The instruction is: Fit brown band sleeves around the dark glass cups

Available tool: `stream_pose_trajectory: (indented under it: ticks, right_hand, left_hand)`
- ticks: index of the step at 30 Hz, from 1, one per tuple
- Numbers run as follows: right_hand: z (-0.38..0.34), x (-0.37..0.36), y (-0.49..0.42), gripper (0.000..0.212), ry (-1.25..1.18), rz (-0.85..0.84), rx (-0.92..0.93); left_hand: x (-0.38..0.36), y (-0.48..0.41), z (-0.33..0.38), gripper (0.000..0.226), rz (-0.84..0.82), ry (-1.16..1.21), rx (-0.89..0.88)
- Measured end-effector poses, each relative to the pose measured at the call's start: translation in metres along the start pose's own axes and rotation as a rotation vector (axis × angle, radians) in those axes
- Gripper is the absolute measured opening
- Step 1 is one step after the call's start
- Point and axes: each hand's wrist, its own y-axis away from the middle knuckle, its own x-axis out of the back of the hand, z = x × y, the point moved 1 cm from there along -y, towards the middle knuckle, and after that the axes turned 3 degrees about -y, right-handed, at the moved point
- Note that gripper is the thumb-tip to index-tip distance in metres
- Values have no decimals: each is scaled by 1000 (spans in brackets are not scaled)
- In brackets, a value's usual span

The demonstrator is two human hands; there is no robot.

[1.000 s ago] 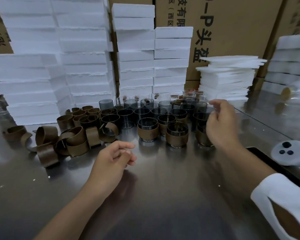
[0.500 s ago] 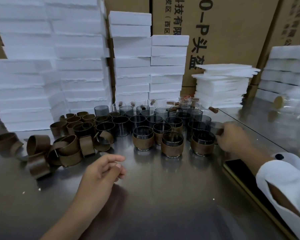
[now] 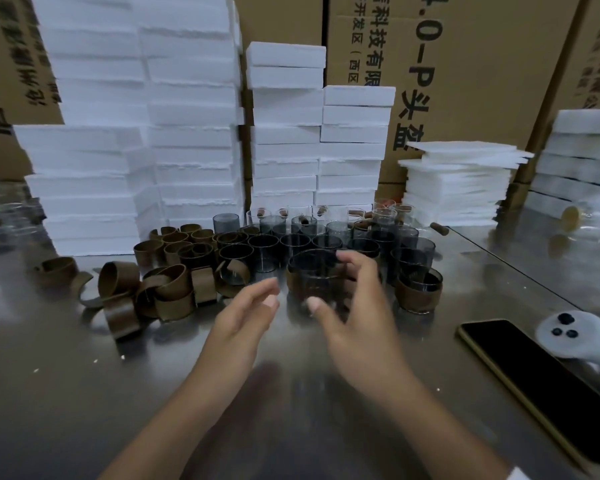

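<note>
Steel tabletop [image 3: 84,393], blurred frame: right hand [image 3: 357,327] has come back from the right edge of the cup cluster to centre, thumb and fingers now curled round a dark smoked-glass cup [image 3: 312,271]; too blurred to tell if it wears a band. left hand [image 3: 246,317] has moved in beside it, fingers straight, empty. Sleeving probably next, but the loose brown band sleeves [image 3: 167,289] lie untouched, left of the left hand. Beyond the hands, brown cardboard cartons [image 3: 482,64] read "头盔", "科技有", "(西区".
</note>
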Motion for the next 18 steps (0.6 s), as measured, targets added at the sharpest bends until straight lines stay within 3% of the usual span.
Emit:
stream_pose_trajectory:
  ticks: [2,4,5,8,9,14,18]
  right_hand:
    - [2,-14,9,86,-47,-80,-12]
    - [6,-19,12,98,-69,-69,-41]
    - [7,-19,12,94,-85,-51,-53]
    - [14,-18,10,47,-213,-108,-65]
    - [17,-18,10,41,-264,-148,-71]
    - [27,-20,12,38,-293,-218,-94]
    - [29,-18,11,33,-241,-126,-113]
  left_hand:
    - [-1,1,2,37,-65,51,8]
    - [-2,3,4,34,-128,81,8]
    - [-2,4,5,33,-157,88,0]
    - [-2,5,4,34,-204,94,-27]
    - [-2,4,3,35,-205,89,-21]
    - [-5,4,-5,30,-32,-47,-8]
    - [-5,10,-4,31,75,-285,-231]
